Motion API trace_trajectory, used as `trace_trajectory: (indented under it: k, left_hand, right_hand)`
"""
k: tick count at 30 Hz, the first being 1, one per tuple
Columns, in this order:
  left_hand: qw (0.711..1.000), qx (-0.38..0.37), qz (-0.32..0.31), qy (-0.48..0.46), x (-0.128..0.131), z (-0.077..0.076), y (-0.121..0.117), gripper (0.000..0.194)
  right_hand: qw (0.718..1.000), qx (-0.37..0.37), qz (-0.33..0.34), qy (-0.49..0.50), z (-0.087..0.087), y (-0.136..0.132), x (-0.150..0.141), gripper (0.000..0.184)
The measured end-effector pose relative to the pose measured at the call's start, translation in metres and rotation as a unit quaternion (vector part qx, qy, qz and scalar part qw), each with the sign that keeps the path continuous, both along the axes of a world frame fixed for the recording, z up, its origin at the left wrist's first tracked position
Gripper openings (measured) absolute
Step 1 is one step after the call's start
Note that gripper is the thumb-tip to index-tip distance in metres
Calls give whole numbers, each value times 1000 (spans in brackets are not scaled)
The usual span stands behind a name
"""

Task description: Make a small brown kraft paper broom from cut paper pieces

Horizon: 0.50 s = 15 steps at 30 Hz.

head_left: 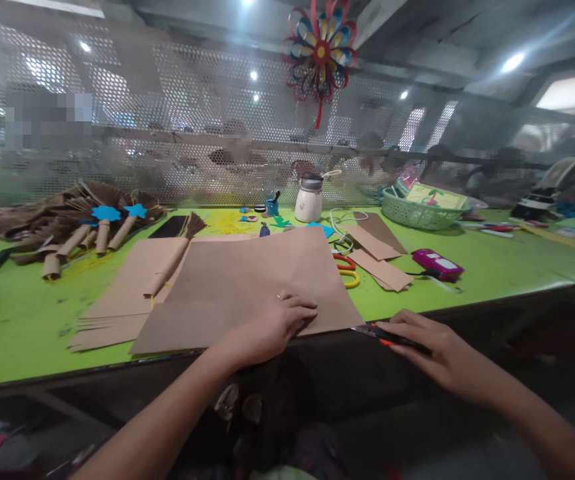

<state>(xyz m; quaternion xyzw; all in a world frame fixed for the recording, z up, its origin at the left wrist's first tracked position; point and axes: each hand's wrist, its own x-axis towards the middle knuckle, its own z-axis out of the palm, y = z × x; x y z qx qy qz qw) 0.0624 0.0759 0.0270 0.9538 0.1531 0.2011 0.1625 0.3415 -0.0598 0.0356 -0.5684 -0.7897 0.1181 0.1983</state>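
Note:
A large sheet of brown paper (257, 280) lies folded on the green table (22, 320), its fold along the near edge. My left hand (277, 323) presses flat on the sheet's near edge, fingers spread. My right hand (432, 347) grips an orange-and-black utility knife (382, 335), its blade tip at the sheet's near right corner. More brown sheets (117, 300) are stacked under the sheet at left, with a rolled paper broom (172, 260) resting on them.
Several rolled paper brooms (82, 230) lie at the far left. Brown paper strips (377, 260), red and yellow scissors (347, 270), a magenta device (437, 263), a white jar (310, 199) and a green basket (417, 210) sit at the back right. A perforated screen stands behind.

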Motion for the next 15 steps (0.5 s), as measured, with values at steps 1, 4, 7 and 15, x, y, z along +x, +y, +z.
trace_trajectory:
  k: [1, 4, 7, 15]
  left_hand:
    - [1000, 0, 0, -1, 0, 0, 0, 34]
    - [1000, 0, -3, 0, 0, -1, 1, 34]
    - [1000, 3, -7, 3, 0, -2, 2, 34]
    - [1000, 6, -4, 7, 0, 0, 1, 34]
  right_hand:
    - [1000, -3, -1, -1, 0, -1, 1, 33]
    - [1000, -20, -1, -1, 2, -8, 4, 33]
    - [999, -33, -9, -7, 4, -14, 7, 32]
    - [999, -24, -6, -30, 6, -6, -3, 33]
